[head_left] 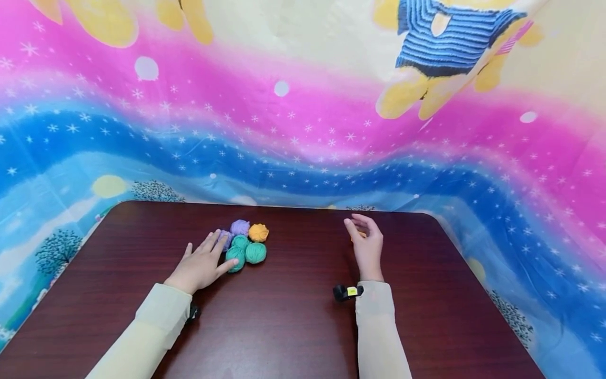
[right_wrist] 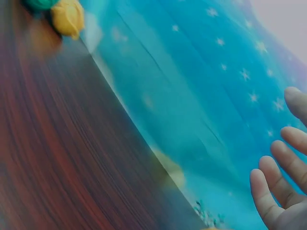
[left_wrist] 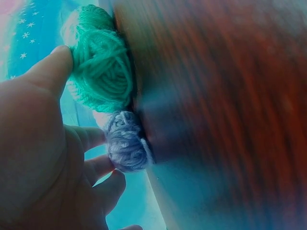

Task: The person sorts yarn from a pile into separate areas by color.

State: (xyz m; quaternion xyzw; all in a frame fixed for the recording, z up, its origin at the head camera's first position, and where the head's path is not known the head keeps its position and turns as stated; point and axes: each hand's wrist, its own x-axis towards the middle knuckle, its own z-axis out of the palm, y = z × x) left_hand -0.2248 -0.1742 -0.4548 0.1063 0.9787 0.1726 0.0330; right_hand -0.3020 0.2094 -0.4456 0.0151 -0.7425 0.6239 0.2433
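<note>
On the left of the table, my left hand (head_left: 201, 267) lies with fingers spread against a cluster of yarn balls. Its thumb touches a green ball (head_left: 235, 259), and its fingertips meet a purple ball (left_wrist: 127, 141). Two more green balls (head_left: 256, 253), another purple ball (head_left: 240, 227) and an orange ball (head_left: 258, 232) sit close by in the cluster. My right hand (head_left: 368, 247), fingers loosely bent and apart, is near a second orange thing (head_left: 358, 236), mostly hidden behind the hand. In the right wrist view nothing lies between the fingers (right_wrist: 274, 175).
The dark wooden table (head_left: 293, 316) has rounded far corners. A colourful printed cloth (head_left: 293, 131) hangs behind it and around its sides. Each wrist wears a small black camera (head_left: 340, 292).
</note>
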